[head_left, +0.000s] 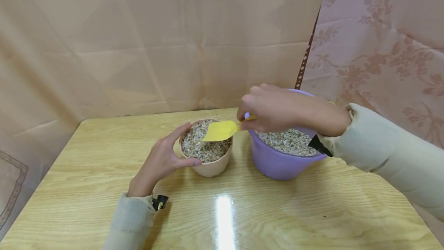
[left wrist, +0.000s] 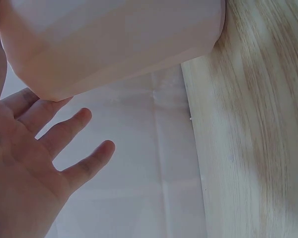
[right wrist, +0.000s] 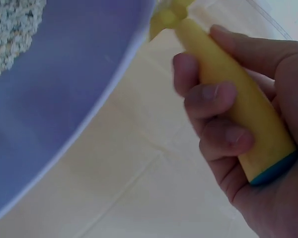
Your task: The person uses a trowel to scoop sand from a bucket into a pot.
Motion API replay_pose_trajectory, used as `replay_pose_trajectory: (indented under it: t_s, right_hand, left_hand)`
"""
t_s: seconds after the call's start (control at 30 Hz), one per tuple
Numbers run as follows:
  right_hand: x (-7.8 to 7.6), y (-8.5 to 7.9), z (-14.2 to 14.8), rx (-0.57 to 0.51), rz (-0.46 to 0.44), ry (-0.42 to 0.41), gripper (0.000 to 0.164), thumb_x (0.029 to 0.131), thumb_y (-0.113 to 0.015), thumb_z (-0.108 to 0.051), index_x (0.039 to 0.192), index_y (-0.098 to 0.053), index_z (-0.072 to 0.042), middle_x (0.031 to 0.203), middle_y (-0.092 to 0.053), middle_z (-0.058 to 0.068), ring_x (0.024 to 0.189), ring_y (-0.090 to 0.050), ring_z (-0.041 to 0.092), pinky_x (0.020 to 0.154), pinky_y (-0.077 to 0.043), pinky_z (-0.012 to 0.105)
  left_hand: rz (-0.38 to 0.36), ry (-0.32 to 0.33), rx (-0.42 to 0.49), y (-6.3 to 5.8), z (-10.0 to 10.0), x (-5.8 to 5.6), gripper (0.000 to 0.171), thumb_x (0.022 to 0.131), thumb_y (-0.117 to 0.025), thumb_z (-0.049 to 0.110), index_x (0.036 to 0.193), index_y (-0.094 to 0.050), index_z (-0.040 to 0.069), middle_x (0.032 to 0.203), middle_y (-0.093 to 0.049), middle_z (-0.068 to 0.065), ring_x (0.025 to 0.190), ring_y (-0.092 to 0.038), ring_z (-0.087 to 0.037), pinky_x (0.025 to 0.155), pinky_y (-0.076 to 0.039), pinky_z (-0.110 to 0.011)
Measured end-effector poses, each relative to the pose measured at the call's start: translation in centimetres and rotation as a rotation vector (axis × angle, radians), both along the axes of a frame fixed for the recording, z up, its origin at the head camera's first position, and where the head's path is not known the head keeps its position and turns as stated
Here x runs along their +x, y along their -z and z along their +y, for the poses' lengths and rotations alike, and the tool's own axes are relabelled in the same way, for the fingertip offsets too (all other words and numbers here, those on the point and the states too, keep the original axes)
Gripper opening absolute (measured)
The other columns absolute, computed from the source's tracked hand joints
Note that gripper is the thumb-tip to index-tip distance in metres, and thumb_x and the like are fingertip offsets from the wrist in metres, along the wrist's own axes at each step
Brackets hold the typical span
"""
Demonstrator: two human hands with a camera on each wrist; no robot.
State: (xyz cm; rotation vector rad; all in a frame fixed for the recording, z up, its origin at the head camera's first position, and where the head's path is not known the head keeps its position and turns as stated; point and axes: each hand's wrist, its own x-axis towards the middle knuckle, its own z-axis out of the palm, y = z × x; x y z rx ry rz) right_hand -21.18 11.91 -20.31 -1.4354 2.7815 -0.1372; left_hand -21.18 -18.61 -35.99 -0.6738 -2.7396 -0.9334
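My right hand (head_left: 274, 109) grips the yellow handle (right wrist: 233, 94) of a small trowel, its fingers wrapped around it. The trowel's yellow blade (head_left: 219, 131) is tilted over a cream flower pot (head_left: 212, 168), which is filled with gravel (head_left: 194, 142) close to its rim. With thumb and forefinger spread around the pot's side, my left hand (head_left: 163, 157) holds it. Other fingers (left wrist: 87, 166) of that hand stick out beyond the pot in the left wrist view. Just below my right hand is a purple bucket (head_left: 277, 165) of the same gravel, partly covered by that hand and forearm.
Both containers stand on a light wood-grain table (head_left: 104, 157), near its back edge. A beige curtain (head_left: 156, 41) hangs behind it, and a flowered pink cloth (head_left: 388, 49) hangs at the right.
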Motion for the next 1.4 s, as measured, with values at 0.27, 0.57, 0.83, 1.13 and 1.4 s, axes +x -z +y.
replay_pose_trajectory:
  t_s: [0.27,0.57,0.83,1.13,1.4]
  right_hand:
    - [0.3,-0.5,0.3,0.07,-0.003,0.06,0.008,0.09,-0.072,-0.017,0.091,-0.079,-0.013,0.094,-0.075,0.001,0.076,-0.068,0.014,0.071,-0.056,0.036]
    - [0.7,-0.2,0.1,0.062,-0.031,-0.004,0.028,0.088,-0.069,-0.008,0.062,-0.063,-0.017,0.073,-0.064,-0.006,0.055,-0.046,0.01,0.053,-0.042,0.029]
    - [0.8,-0.2,-0.1,0.056,-0.042,-0.022,0.045,0.087,-0.071,-0.009,0.054,-0.042,-0.02,0.056,-0.036,-0.01,0.05,-0.029,0.006,0.049,-0.027,0.025]
    - [0.5,0.9,-0.8,-0.02,-0.045,0.012,0.012,0.09,-0.074,-0.018,0.078,-0.076,-0.016,0.078,-0.071,-0.007,0.057,-0.057,0.007,0.059,-0.05,0.03]
    - [0.6,1.7,-1.0,-0.03,-0.066,-0.015,0.013,0.09,-0.074,-0.018,0.077,-0.076,-0.017,0.076,-0.069,-0.009,0.057,-0.055,0.006,0.056,-0.048,0.027]
  left_hand:
    - [0.004,-0.005,-0.004,-0.1,0.0,0.1,0.109,0.062,-0.089,0.057,0.152,-0.042,0.017,0.152,-0.045,-0.009,0.136,-0.044,-0.039,0.107,-0.037,-0.061]
    - [0.0,-0.004,0.001,0.0,-0.1,0.0,0.109,0.063,-0.089,0.057,0.152,-0.042,0.018,0.153,-0.045,-0.009,0.136,-0.044,-0.039,0.106,-0.038,-0.061]
    - [0.013,0.005,0.005,0.0,-0.1,-0.1,0.108,0.062,-0.089,0.056,0.151,-0.043,0.016,0.152,-0.045,-0.01,0.136,-0.044,-0.039,0.106,-0.038,-0.061]
    - [0.016,0.007,0.002,0.1,0.0,-0.1,0.109,0.062,-0.089,0.057,0.152,-0.042,0.016,0.152,-0.045,-0.01,0.135,-0.045,-0.04,0.106,-0.038,-0.06]
    - [0.012,0.005,0.004,0.1,0.0,0.0,0.109,0.063,-0.089,0.056,0.152,-0.042,0.016,0.153,-0.044,-0.009,0.136,-0.045,-0.039,0.106,-0.038,-0.06]
